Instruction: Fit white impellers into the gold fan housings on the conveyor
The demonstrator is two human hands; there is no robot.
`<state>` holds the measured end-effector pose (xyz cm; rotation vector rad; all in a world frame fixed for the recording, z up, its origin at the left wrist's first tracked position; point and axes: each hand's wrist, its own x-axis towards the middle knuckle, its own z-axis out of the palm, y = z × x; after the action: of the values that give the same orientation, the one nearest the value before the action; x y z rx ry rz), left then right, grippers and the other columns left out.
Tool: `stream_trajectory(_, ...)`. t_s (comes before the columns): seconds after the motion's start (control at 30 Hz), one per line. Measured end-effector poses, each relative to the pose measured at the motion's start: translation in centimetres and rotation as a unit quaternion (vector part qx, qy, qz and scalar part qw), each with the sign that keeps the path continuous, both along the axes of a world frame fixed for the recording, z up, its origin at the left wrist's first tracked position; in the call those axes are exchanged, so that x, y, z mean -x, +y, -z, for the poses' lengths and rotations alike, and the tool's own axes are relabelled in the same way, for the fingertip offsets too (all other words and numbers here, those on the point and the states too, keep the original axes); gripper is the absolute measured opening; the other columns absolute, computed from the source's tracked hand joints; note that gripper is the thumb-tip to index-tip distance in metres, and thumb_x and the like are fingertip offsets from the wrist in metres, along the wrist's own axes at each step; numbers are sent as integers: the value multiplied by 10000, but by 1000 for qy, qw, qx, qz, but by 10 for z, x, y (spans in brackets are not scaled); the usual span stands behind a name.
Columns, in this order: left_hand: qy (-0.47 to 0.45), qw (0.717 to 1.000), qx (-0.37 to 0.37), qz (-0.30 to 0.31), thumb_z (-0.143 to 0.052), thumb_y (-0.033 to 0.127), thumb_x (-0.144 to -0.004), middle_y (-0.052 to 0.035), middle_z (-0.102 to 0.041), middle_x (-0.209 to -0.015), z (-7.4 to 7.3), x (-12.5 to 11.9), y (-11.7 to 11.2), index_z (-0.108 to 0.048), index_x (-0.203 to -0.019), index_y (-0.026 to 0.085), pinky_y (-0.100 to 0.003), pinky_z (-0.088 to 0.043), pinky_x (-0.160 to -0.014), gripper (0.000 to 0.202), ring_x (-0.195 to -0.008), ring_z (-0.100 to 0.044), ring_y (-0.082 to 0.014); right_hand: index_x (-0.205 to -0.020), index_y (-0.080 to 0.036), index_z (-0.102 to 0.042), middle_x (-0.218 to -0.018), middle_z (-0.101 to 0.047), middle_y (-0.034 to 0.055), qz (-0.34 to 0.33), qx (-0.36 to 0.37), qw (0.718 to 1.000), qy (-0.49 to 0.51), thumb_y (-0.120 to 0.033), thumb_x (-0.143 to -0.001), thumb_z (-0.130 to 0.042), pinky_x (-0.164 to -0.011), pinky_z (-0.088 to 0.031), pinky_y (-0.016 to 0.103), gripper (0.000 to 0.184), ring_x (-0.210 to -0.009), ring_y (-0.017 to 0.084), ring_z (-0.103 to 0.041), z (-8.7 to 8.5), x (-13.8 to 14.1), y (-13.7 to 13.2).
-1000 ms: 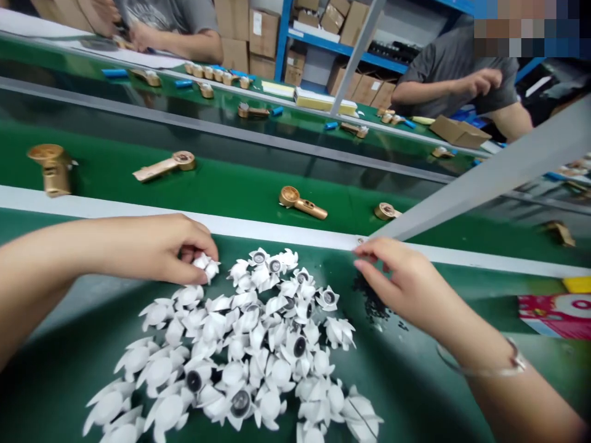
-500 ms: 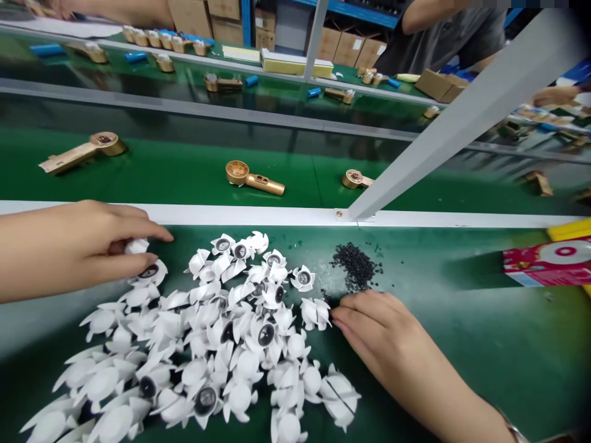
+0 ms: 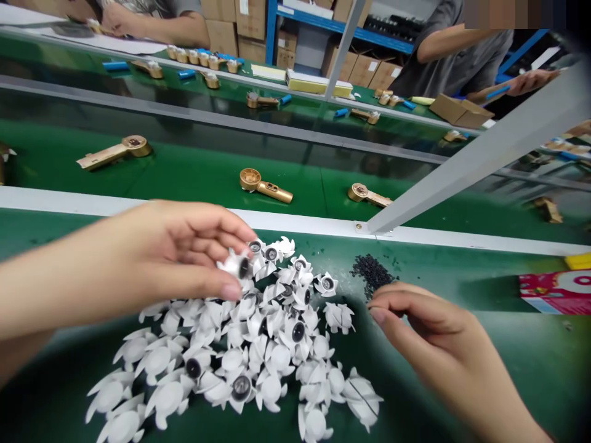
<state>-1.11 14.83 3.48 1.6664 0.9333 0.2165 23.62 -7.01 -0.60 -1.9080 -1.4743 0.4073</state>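
My left hand (image 3: 184, 252) is closed around a small white fan blade (image 3: 234, 264), its dark hub facing right. Below and beyond it spreads a heap of white fan blades (image 3: 272, 357), some hub-up with dark round centres, others showing smooth domes. My right hand (image 3: 429, 332) has thumb and forefinger pressed together at the near edge of a pile of tiny black pieces (image 3: 372, 272). Whatever sits between those fingertips is too small to make out. A single fan blade (image 3: 339, 317) lies just left of the right fingertips.
Beyond a white rail (image 3: 295, 223), gold handheld fan bodies (image 3: 265, 186) lie on a green belt. A slanted grey post (image 3: 462, 160) rises at right. A pink carton (image 3: 554, 289) stands at the right edge. Two people work across the line, near cardboard boxes (image 3: 364, 71).
My left hand has lifted a fan blade and moved right, over the heap. My right hand has drawn slightly away from the black pile, fingertips still pinched. The camera view has shifted.
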Motion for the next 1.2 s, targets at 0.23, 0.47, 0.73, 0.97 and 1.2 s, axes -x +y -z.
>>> stream_trajectory(0.23,-195,934,293,54,-904,179,-648,-4,-722,-800,13,-12,-38,-690,-987,204,-204,-554,-685,402,-716,-666,-100,-895,-264,-630,-851,-670,-12,-105,-110,988,15,-128,-891,-607,-644,-549,195,138,-779,123,-664,-38,58,48)
stream_trajectory(0.47,-220,930,291,45,-926,163,-614,-3,-699,-793,7,-4,-37,-655,-972,183,-225,-549,-667,449,-700,-692,-113,-1005,-220,-621,-939,-680,34,-168,-170,960,-143,-74,-840,-659,-713,-562,223,223,-852,140,-668,-49,65,57)
stream_trajectory(0.73,-228,933,273,47,-938,179,-592,-3,-697,-791,10,-5,-33,-635,-940,184,-281,-553,-718,461,-730,-719,-151,-987,-229,-624,-930,-687,33,-170,-143,955,-195,-136,-862,-657,-692,-561,214,160,-833,135,-685,-49,64,61)
stream_trajectory(0.97,-220,933,284,31,-950,195,-563,0,-712,-762,7,-2,-32,-628,-926,184,-244,-532,-696,485,-742,-698,-133,-1025,-234,-622,-954,-686,25,-165,-157,952,-203,-119,-871,-630,-739,-558,200,193,-820,118,-687,-46,65,63)
stream_trajectory(1.2,-246,923,294,16,-948,140,-552,29,-693,-745,10,-3,-34,-638,-885,173,-181,-511,-645,457,-666,-644,-68,-1095,-217,-625,-995,-694,49,-158,-179,946,-219,-68,-859,-620,-826,-579,240,279,-867,144,-699,-42,70,54)
